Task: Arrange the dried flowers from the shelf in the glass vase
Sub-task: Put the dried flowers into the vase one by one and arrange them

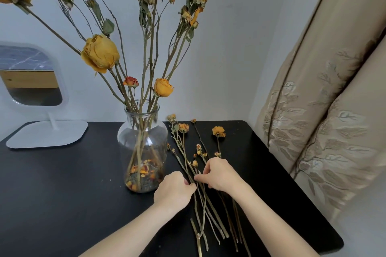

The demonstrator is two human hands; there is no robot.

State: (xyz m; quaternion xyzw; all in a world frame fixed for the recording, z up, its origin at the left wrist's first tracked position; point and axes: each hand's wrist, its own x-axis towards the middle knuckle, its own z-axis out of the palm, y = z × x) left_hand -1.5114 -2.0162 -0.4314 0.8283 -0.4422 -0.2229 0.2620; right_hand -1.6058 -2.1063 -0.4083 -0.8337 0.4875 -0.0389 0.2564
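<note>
Sensibly, left hand [173, 188] and right hand [219, 173] each pinched stems of dried flowers [218, 131] lying on the bench [62, 183] beside the glass vase [143, 148]; teasing one free slowly should spare brittle heads.

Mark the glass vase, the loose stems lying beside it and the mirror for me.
glass vase [126, 137]: head view, clear left shoulder of the glass.
loose stems [205, 208]: head view, middle of the bundle's bare stalks.
mirror [31, 75]: head view, centre of its reflecting face.
</note>
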